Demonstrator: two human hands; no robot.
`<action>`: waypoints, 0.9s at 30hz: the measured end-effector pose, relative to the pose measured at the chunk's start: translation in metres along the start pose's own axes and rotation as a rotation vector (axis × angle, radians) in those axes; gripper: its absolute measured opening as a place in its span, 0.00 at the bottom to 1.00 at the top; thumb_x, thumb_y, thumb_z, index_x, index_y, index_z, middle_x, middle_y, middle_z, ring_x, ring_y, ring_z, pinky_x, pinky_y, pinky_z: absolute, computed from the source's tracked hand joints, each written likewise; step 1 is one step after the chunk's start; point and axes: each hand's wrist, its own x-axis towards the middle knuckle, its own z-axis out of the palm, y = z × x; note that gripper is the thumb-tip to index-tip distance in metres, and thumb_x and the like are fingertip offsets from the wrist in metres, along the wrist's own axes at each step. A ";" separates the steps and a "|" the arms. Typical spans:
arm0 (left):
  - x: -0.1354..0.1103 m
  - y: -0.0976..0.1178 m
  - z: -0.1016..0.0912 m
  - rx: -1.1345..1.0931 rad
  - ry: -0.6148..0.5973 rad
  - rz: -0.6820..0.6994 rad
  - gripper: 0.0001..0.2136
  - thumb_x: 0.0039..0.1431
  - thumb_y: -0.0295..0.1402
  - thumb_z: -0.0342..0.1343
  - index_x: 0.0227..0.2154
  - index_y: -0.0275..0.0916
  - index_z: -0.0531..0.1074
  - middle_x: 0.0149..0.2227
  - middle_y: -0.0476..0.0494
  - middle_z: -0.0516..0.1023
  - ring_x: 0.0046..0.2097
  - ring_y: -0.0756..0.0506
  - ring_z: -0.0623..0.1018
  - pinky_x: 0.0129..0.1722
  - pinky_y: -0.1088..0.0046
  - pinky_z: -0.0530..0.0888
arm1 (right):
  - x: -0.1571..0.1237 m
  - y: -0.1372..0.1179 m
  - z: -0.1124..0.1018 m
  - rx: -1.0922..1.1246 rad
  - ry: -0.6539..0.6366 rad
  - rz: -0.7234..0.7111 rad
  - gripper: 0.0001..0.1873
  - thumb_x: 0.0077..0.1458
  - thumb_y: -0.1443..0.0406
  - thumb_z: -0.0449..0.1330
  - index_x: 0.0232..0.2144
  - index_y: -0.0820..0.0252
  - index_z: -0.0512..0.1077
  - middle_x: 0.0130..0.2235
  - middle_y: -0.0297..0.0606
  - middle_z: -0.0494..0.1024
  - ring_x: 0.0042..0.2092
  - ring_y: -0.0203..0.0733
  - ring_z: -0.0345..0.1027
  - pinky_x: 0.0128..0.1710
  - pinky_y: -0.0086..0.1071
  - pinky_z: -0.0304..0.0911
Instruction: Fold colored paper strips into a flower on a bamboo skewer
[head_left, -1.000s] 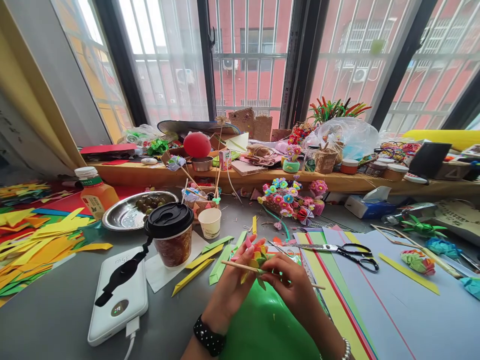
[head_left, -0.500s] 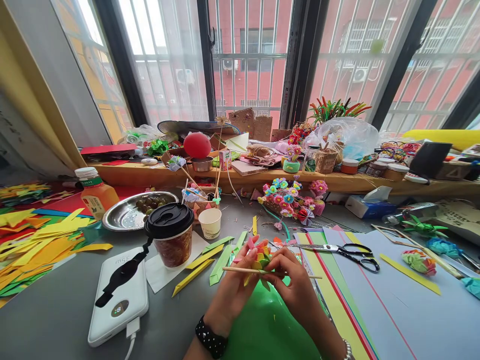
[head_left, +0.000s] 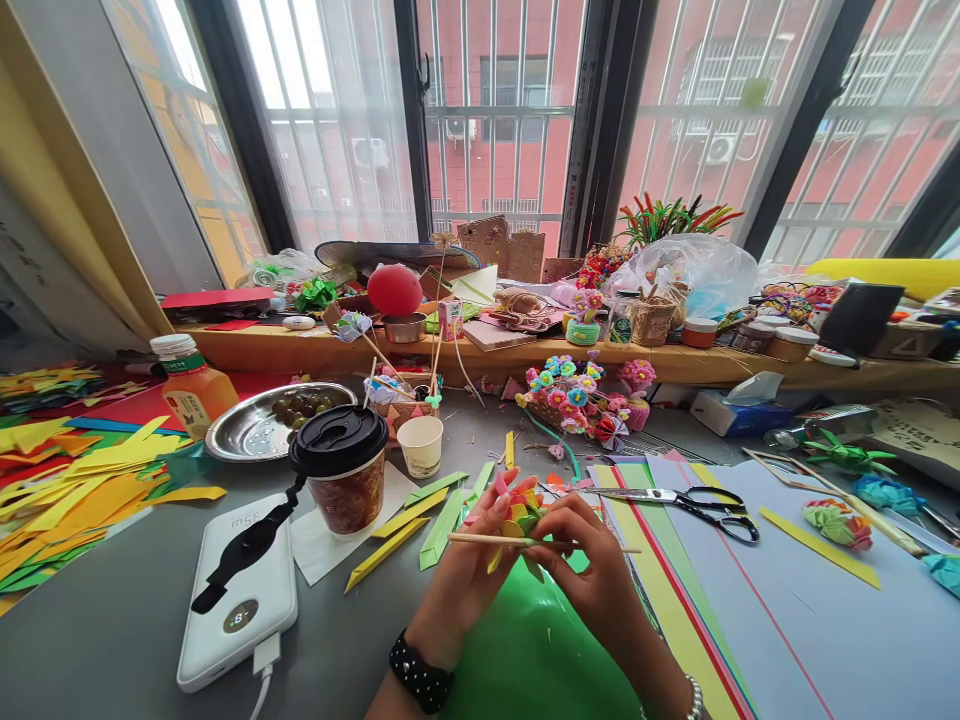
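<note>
Just right of the lidded coffee cup (head_left: 341,470), both hands meet above a glossy green sheet (head_left: 525,650). The left hand (head_left: 469,575) pinches a folded paper flower (head_left: 517,512), its fingertips closed on the petals. The right hand (head_left: 592,575) grips a thin wooden stick (head_left: 465,538) in a narrow pinch. The stick lies almost level under the flower, one end pointing toward the cup and the other away past the right hand's knuckles. The flower sits between the hands, nearer the left fingers.

Two hands, left hand (head_left: 465,580) and right hand (head_left: 592,575). One stick (head_left: 472,539), one paper flower (head_left: 520,512), one pair of scissors (head_left: 701,505), one power bank (head_left: 264,572), one steel dish (head_left: 240,440), one juice bottle (head_left: 191,390). Two cups: lidded cup (head_left: 341,470), paper cup (head_left: 420,445).
</note>
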 end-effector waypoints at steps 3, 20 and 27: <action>-0.003 0.005 0.002 -0.005 -0.027 0.030 0.16 0.55 0.33 0.52 0.47 0.43 0.66 0.51 0.45 0.70 0.51 0.45 0.69 0.40 0.78 0.69 | 0.001 -0.002 -0.007 -0.099 0.093 -0.061 0.06 0.49 0.62 0.59 0.30 0.57 0.67 0.31 0.35 0.67 0.33 0.38 0.65 0.29 0.29 0.65; -0.006 0.001 0.008 0.001 -0.220 0.041 0.19 0.53 0.36 0.54 0.48 0.39 0.66 0.50 0.40 0.70 0.52 0.42 0.68 0.51 0.68 0.64 | 0.000 0.003 -0.011 -0.386 0.032 -0.163 0.30 0.43 0.64 0.62 0.50 0.53 0.61 0.39 0.39 0.67 0.36 0.43 0.67 0.31 0.33 0.67; -0.002 -0.001 -0.001 0.051 -0.306 0.042 0.22 0.50 0.39 0.56 0.49 0.41 0.65 0.55 0.39 0.64 0.55 0.38 0.64 0.53 0.63 0.60 | 0.001 0.004 -0.012 -0.401 0.052 -0.197 0.21 0.42 0.65 0.62 0.43 0.52 0.68 0.39 0.38 0.65 0.31 0.38 0.66 0.30 0.33 0.67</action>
